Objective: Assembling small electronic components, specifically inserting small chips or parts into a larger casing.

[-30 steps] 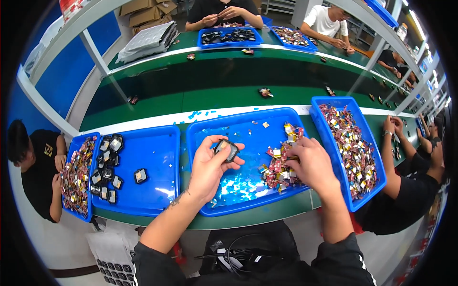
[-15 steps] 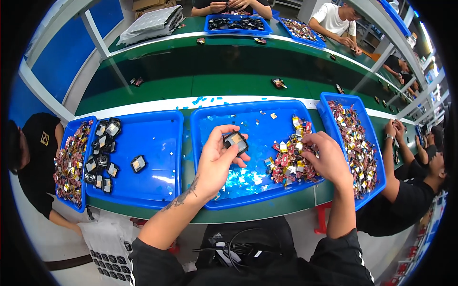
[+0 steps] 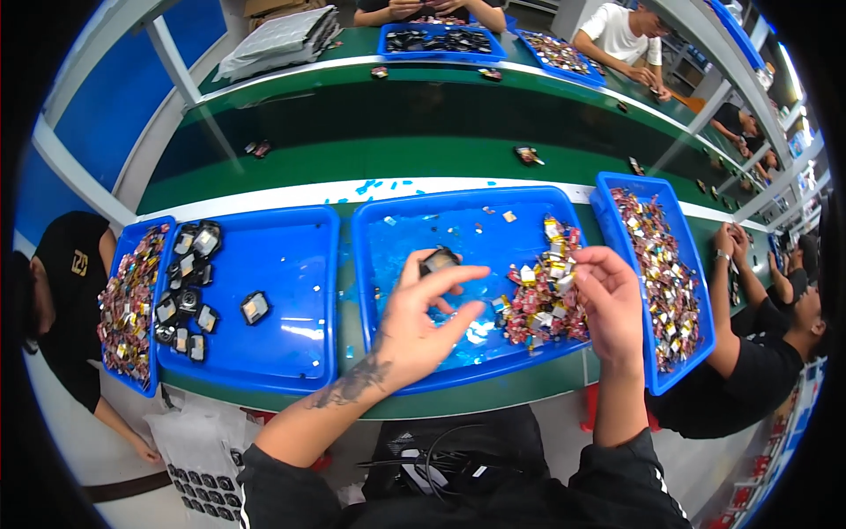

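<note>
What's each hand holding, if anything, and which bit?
The left hand has a black case in its grip. Fingers cover the case's lower side; the exact spot is unclear. Whether the right hand holds anything is unclear.

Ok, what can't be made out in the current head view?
Head view: lower part of the black case, hidden behind the left hand.
Head view: whether the right hand pinches a piece, too small against the pile of parts.
Head view: face of the person at top centre, cut off by the edge.

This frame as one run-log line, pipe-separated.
left hand: holds black module, thumb off it | right hand: at small-parts pile, grip unclear | blue tray: more black modules, one apart
</note>
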